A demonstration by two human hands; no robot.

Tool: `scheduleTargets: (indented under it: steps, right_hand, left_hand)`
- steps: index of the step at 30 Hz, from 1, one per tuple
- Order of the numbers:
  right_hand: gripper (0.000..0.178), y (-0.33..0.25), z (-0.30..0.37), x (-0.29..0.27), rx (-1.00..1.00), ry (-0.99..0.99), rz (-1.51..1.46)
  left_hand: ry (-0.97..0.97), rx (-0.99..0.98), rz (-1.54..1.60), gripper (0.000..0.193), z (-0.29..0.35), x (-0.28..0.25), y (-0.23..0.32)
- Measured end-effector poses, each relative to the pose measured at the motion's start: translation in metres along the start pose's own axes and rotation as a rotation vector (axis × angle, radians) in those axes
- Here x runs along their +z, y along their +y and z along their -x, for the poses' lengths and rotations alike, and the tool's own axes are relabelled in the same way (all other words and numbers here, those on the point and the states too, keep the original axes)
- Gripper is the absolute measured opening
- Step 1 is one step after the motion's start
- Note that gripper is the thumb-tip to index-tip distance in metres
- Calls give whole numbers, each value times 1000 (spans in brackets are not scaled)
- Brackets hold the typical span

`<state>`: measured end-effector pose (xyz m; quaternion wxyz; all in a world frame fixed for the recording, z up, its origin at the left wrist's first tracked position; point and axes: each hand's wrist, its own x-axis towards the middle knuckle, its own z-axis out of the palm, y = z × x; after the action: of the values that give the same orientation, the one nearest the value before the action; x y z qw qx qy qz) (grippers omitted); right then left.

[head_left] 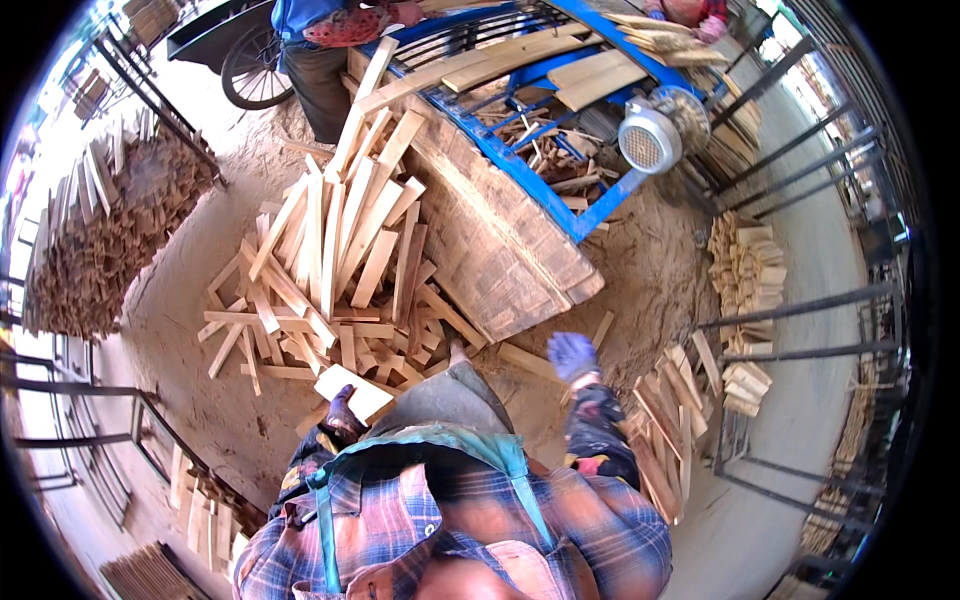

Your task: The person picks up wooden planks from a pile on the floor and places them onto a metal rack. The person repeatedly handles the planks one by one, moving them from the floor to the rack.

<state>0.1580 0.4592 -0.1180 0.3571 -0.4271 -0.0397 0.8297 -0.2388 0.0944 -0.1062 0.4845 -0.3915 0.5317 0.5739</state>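
My left hand (344,410), in a dark glove, is closed on the edge of a pale wooden board (356,394), brightly lit. Just beyond it lies a big loose heap of wooden slats (345,250), leaning and crossing at many angles. Out to the right, my right hand (572,357) wears a purple-blue glove and is slightly blurred. Its fingers look stretched out, and no object shows in it. A single slat (530,363) lies on the ground to the left of that hand.
Ahead stands a blue metal machine frame (575,215) with a grey motor (650,138) and a slanted wooden panel (500,240). Two other people work at it. Slats are stacked at left (120,220) and right (665,430), near metal racks (810,320). A wheeled cart (255,70) stands far left.
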Motion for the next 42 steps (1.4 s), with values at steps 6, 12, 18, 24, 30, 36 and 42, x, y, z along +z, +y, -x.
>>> scheduleTargets:
  steps: [6,12,18,24,30,36,42]
  right_hand:
    - [35,80,-77,199,436,-277,460]
    - [35,50,-141,315,407,-440,332]
    - [48,4,-162,364,354,-456,345]
    - [66,-12,-160,376,379,-339,266]
    - [59,-6,-199,406,307,-289,107]
    - [64,-6,-175,390,211,-520,325]
    - [51,65,-176,441,83,-282,651]
  left_hand:
    - [7,-41,179,37,0,-2,-12]
    - [-15,153,239,42,26,35,-9]
    - [-223,195,373,37,72,81,18]
    - [-123,905,-105,55,147,159,98]
    - [-325,983,-370,58,182,239,168]
    - [-381,954,-372,62,177,258,163]
    - [-330,901,-414,62,174,239,143]
